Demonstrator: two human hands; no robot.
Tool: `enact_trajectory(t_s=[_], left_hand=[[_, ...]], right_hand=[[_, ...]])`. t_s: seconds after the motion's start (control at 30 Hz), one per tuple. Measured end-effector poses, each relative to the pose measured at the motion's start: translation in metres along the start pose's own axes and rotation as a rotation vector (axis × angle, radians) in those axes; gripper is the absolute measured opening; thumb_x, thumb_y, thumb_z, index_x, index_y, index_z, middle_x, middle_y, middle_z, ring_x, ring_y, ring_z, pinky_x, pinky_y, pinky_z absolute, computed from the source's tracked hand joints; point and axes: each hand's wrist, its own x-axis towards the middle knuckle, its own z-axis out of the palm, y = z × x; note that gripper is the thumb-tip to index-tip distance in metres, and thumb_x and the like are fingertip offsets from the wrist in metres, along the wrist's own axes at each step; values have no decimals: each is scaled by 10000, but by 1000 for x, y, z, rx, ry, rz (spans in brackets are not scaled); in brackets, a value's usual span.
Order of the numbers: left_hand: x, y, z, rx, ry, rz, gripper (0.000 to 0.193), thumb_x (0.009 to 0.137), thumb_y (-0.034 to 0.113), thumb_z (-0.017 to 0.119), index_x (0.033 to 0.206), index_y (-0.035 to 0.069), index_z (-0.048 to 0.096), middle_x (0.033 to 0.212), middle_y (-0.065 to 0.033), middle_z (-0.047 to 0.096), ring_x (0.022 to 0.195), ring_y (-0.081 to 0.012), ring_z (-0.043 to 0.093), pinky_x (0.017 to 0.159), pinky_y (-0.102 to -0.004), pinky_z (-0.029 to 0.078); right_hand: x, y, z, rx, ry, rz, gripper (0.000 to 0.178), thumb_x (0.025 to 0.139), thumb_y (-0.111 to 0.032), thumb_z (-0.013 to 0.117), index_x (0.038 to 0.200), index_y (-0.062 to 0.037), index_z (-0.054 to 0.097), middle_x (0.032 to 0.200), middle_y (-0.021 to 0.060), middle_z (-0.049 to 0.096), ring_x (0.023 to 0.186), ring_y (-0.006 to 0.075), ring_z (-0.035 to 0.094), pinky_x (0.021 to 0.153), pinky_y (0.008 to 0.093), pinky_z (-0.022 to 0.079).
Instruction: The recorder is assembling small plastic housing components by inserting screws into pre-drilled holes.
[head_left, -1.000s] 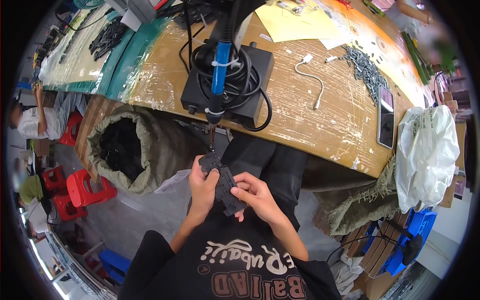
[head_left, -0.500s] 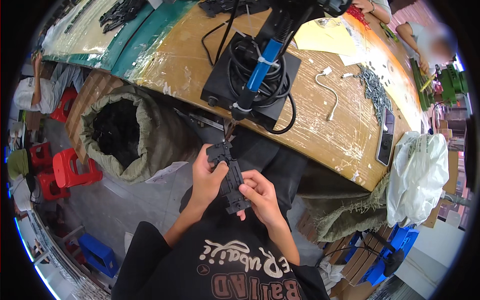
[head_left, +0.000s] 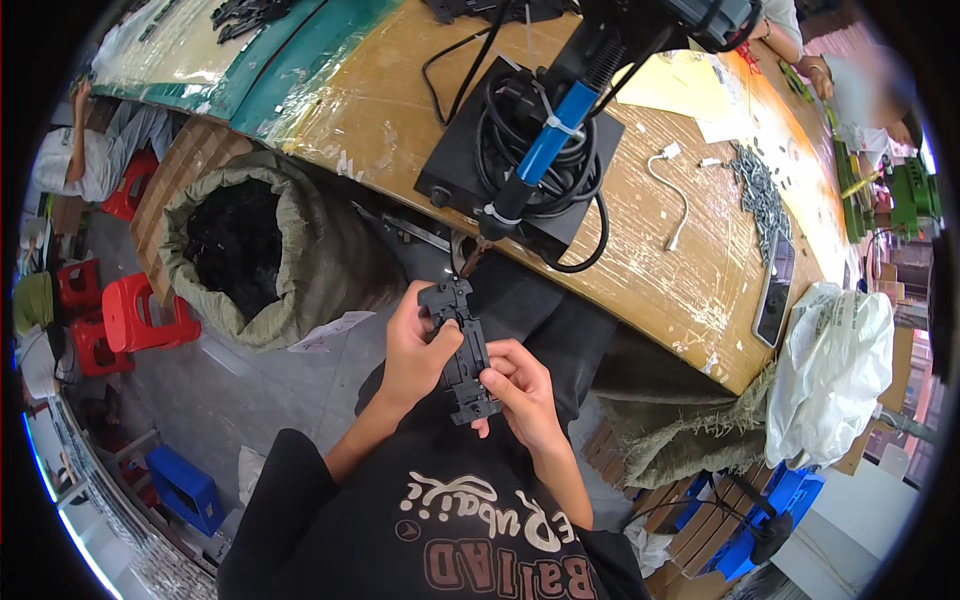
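Note:
A long black moulded plastic part (head_left: 462,360) is held between my two hands above my lap. My left hand (head_left: 415,345) is closed on its upper left side, the thumb pressed on its face. Lower down, my right hand (head_left: 520,388) pinches the right edge, thumb on top and fingertips partly hidden beneath. The part's upper end lies just below the metal tip (head_left: 472,258) of a bench-mounted tool (head_left: 556,130) with a blue cylinder; I see a small gap between them.
A black control box (head_left: 450,165) with coiled cable stands on the wooden table (head_left: 360,130). A sack of black pieces (head_left: 235,250) is at left, near red stools (head_left: 145,315). Small metal pieces (head_left: 758,195), a phone (head_left: 775,295) and a white bag (head_left: 832,375) are at right. Other people sit beyond.
The view has shifted slightly, so the table and tool appear a little farther right. Both hands keep the same grip on the black plastic part, which looks slightly more upright.

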Motion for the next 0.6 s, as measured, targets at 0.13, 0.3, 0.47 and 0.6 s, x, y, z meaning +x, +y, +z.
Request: enact_trajectory(t_s=[0.13,0.3,0.47,0.6], left_hand=[[0,-5,-5,49,-19,45,223,720,-58,486,928,-1,428,769,1,465,667,-25,459,558,-174,396],[5,-6,-4,86,6,40,239,713,-55,497,937,-3,430,763,5,466,656,-21,460,542,-172,391],[8,-1,-4,48,8,9,240,716,-53,497,939,-4,424,745,12,468,612,-9,458,509,-166,380],[8,1,-3,38,-2,26,244,718,-52,496,945,-3,420,738,11,470,601,-7,461,495,-163,376]], right_hand=[[3,6,-3,-45,1,0,215,849,-83,489,1020,40,446,768,107,568,511,143,561,389,225,454],[7,5,-4,-61,41,20,210,844,-68,484,1017,45,446,783,118,566,518,154,561,391,232,455],[10,-1,0,-59,49,25,221,841,-61,483,1026,52,441,790,124,565,520,156,561,392,231,456],[9,-1,-1,-49,37,20,227,840,-60,485,1030,53,437,795,126,565,522,156,563,390,231,456]])
